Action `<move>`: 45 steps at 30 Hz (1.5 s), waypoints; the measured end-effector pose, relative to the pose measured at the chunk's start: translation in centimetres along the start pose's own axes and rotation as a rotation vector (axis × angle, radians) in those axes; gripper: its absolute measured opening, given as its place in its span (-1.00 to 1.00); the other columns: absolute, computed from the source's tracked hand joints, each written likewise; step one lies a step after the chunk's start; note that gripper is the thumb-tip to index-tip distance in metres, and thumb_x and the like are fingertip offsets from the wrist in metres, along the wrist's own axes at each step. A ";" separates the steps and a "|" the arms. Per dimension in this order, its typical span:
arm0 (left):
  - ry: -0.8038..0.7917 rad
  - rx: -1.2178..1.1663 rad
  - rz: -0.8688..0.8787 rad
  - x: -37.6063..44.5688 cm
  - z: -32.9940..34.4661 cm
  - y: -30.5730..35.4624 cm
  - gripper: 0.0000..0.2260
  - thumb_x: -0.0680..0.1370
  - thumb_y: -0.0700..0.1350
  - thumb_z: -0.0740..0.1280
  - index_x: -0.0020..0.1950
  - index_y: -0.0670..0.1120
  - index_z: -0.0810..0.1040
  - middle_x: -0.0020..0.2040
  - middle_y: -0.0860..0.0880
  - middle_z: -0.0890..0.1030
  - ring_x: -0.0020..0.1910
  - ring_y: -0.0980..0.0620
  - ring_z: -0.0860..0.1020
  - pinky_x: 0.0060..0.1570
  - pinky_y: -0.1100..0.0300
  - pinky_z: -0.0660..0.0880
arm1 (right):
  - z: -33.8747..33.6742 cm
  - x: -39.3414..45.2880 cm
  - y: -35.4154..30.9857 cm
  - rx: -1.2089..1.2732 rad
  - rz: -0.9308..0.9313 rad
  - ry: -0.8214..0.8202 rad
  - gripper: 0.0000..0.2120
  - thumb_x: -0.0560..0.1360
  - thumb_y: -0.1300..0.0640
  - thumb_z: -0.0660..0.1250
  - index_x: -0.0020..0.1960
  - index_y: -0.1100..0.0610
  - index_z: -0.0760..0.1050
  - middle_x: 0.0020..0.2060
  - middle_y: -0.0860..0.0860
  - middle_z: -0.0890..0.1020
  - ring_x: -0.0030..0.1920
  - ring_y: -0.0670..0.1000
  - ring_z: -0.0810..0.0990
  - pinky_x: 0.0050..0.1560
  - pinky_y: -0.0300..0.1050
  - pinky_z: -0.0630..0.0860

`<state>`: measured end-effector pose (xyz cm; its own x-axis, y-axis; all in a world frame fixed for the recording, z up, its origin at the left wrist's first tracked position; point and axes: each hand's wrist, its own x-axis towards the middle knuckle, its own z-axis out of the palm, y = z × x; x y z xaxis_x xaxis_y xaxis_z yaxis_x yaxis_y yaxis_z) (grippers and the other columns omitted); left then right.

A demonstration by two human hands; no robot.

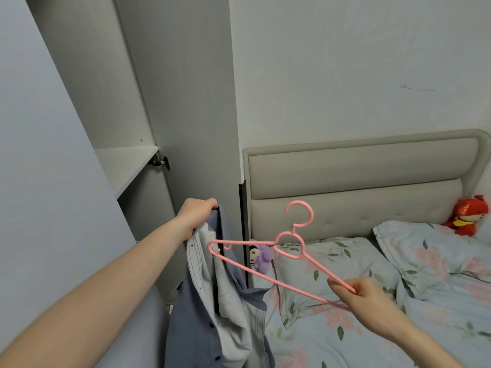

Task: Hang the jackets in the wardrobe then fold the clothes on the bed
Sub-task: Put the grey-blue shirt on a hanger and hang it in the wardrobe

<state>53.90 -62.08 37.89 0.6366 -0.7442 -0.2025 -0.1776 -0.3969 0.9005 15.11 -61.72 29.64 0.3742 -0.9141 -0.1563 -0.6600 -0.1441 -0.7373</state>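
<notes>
The left hand (pixel 196 217) is raised just left of the bed's headboard (pixel 356 187), its grip closed round the top edge of a blue-grey jacket (pixel 212 309), fingers curled over the bunched cloth. The jacket hangs straight down from that hand, pale striped lining turned outward, dark buttons showing along the lower front; its lower part runs out of view at the bottom edge. It hangs in front of the grey wardrobe (pixel 170 102), which stands left of the headboard, with a white shelf (pixel 125 166) and a metal hinge (pixel 160 162) visible inside the open part. The right hand (pixel 364 296) is held out over the bed (pixel 345 335), below the headboard, its grip closed on one end of a pink hanger (pixel 279 251), thumb and fingers pinching the arm where it meets the bottom bar. The hanger is tilted, hook uppermost in front of the headboard; its far end lies across the jacket's upper part, but whether it touches the cloth cannot be told. The bed carries a floral cover and a matching pillow (pixel 430 251) below the headboard's right half. A purple soft toy (pixel 261 257) sits at the headboard's lower left corner; a red doll (pixel 467 216) sits at its lower right corner, behind the pillow.
</notes>
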 end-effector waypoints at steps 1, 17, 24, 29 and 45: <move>0.005 0.029 0.048 -0.8 0.2 0.7 -0.78 0.35 0.03 0.43 -0.29 -0.09 0.49 -0.34 -0.10 0.46 -0.30 -0.02 0.40 -0.24 0.10 0.34 | 0.3 0.1 0.1 -0.010 0.009 0.005 -0.46 0.62 -0.17 0.29 -0.37 0.06 0.15 -0.51 -0.06 0.21 -0.47 -0.05 0.18 -0.37 -0.09 0.09; -0.202 -0.150 0.337 -5.4 2.4 6.8 -0.77 0.38 0.05 0.30 -0.21 -0.09 0.62 -0.20 -0.04 0.62 -0.21 0.05 0.52 -0.10 0.13 0.46 | 5.1 2.8 -1.2 0.038 -0.009 0.052 -0.53 0.66 -0.20 0.17 -0.32 0.05 0.30 -0.53 -0.07 0.36 -0.47 -0.05 0.36 -0.38 -0.05 0.40; -0.295 -0.155 0.393 -7.4 5.3 7.6 -0.70 0.61 -0.16 0.24 0.00 -0.28 0.73 -0.02 0.00 0.75 -0.01 0.12 0.69 0.14 0.18 0.56 | 5.3 3.7 -3.5 -0.108 -0.085 -0.069 -0.50 0.64 -0.22 0.17 -0.26 0.12 0.54 -0.49 -0.02 0.50 -0.43 -0.05 0.46 -0.31 -0.07 0.40; -0.256 -0.126 0.414 -6.7 4.1 7.4 -0.71 0.61 -0.18 0.22 -0.02 -0.17 0.76 -0.02 0.07 0.76 0.06 0.14 0.69 0.23 0.14 0.57 | 5.1 3.9 -3.4 0.144 0.030 0.017 -0.40 0.55 -0.36 0.26 -0.43 0.04 0.24 -0.57 -0.06 0.32 -0.49 -0.04 0.36 -0.41 -0.02 0.55; -0.442 0.867 1.075 -9.0 0.1 3.5 -0.60 0.41 0.29 0.39 0.22 0.26 0.54 0.47 0.14 0.21 0.52 0.10 0.14 0.49 0.03 0.14 | 8.2 3.4 -1.7 0.398 0.094 0.353 -0.40 0.58 -0.27 0.23 -0.44 0.12 0.23 -0.57 0.04 0.35 -0.48 0.06 0.46 -0.39 -0.08 0.32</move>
<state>47.46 -56.90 42.85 -0.3452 -0.9241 0.1641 -0.9027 0.3748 0.2114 22.86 -61.45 25.00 0.0382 -0.9978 -0.0540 -0.3569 0.0369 -0.9334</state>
